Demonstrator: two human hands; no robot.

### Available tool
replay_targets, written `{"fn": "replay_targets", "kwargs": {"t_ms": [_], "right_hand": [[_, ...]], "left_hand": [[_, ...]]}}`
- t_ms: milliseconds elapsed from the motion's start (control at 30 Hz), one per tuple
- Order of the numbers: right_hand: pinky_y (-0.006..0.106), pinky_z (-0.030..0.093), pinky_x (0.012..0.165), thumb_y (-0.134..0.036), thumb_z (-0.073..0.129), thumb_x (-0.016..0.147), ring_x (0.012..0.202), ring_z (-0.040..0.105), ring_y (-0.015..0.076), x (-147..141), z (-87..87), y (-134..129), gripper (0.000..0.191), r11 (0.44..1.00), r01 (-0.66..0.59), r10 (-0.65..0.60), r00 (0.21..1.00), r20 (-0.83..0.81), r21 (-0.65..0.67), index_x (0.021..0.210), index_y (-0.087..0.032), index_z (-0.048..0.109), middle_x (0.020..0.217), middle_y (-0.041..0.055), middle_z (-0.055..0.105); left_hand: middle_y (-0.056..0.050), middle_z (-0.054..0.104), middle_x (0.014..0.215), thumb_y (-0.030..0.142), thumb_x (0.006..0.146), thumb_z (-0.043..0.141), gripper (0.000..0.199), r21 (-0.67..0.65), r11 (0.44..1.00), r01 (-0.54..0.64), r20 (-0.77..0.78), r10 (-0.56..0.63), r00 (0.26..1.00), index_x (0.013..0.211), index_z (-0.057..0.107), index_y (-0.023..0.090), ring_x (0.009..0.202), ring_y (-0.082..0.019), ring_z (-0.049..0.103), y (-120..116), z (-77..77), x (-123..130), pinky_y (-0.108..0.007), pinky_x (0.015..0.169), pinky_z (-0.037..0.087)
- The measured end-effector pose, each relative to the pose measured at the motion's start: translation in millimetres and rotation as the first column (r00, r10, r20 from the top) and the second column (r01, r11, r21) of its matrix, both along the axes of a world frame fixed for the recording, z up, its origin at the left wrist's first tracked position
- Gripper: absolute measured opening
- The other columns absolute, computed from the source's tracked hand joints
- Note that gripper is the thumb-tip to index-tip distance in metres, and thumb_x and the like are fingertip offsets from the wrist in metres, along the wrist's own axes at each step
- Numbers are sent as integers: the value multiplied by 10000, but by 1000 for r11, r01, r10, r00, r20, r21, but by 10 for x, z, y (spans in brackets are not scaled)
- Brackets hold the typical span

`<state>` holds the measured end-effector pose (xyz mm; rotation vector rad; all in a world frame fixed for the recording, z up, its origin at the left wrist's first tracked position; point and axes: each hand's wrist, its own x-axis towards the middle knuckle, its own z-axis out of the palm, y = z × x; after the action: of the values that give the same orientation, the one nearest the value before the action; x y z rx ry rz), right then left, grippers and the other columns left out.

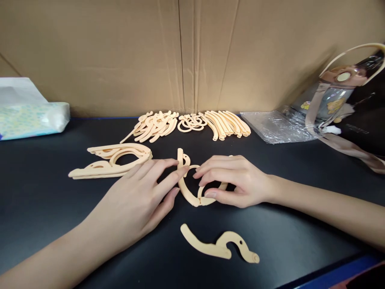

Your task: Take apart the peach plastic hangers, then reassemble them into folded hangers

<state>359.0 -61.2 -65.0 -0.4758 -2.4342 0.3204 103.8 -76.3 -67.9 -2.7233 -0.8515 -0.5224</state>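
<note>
A partly assembled cream plastic folding hanger (189, 194) lies on the black table between my hands, its curved arms meeting at the near end. My left hand (147, 192) has its fingertips and thumb at the hanger's left arm. Over the right arm, my right hand (237, 180) grips with thumb and fingers, hiding much of that side. Closer to me lies a loose hook-shaped hanger piece (207, 245) with a curled end and a small hole. Beside my left hand, several folded hangers (105, 171) are stacked.
Along the back lie a pile of hook pieces (159, 123), some rings (192, 122) and a row of curved arms (227, 123). A tissue pack (33, 118) sits left. At right are a clear plastic bag (270, 126) and a strapped bottle (327, 98). Cardboard (120, 56) stands behind.
</note>
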Motion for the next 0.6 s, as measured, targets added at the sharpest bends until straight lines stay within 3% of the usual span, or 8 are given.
{"fn": "replay_targets", "kwargs": {"t_ms": [100, 200, 300, 367, 500, 600], "right_hand": [[290, 481, 746, -329, 600, 948, 802, 602, 167, -27, 130, -133, 228, 995, 4, -19, 987, 157, 95, 874, -135, 694, 860, 67, 708], [299, 433, 718, -404, 660, 897, 763, 541, 154, -18, 282, -377, 274, 999, -31, 27, 951, 309, 10, 867, -134, 702, 847, 37, 655], [290, 406, 709, -258, 634, 901, 761, 501, 141, 53, 376, -609, 121, 997, -16, 50, 899, 435, -81, 852, -160, 684, 869, 11, 616], [278, 402, 707, -132, 599, 883, 771, 498, 136, 144, 387, -695, 86, 992, 19, 45, 873, 486, -126, 884, -170, 677, 905, 7, 613], [275, 419, 825, 6, 541, 840, 997, 552, 160, 421, 294, -687, 302, 984, 94, -19, 900, 436, -151, 990, -219, 673, 1153, 44, 613], [276, 447, 809, 0, 526, 846, 1025, 582, 169, 619, 205, -613, 251, 967, 166, -81, 920, 382, -195, 865, -218, 649, 1182, 57, 611]], "left_hand": [[-144, 632, 1192, 161, 984, 391, 364, -1, 999, 44, -45, -44, 998, 1282, 591, 102, 1052, -293, 583, -19, 34, 29, -438, 887, 421], [-140, 676, 1203, 183, 989, 392, 377, -12, 999, 50, -77, -50, 996, 1258, 629, 70, 1063, -292, 613, -26, 69, 52, -434, 883, 425], [-154, 702, 1213, 207, 1003, 362, 414, 96, 994, 53, -126, -40, 991, 1233, 657, 30, 1066, -318, 636, -31, 88, 79, -435, 852, 435], [-177, 715, 1188, 202, 1013, 326, 444, 174, 982, 73, -166, -44, 985, 1187, 679, -4, 1058, -333, 650, -35, 90, 100, -437, 832, 443], [-179, 733, 1135, 167, 1012, 276, 477, 195, 974, 115, -220, -71, 973, 1084, 723, 16, 1008, -320, 680, -29, 99, 129, -425, 803, 474], [-171, 744, 1066, 159, 1004, 278, 473, 166, 978, 129, -239, -87, 967, 974, 740, 63, 927, -312, 695, -13, 132, 136, -413, 726, 491]]}}
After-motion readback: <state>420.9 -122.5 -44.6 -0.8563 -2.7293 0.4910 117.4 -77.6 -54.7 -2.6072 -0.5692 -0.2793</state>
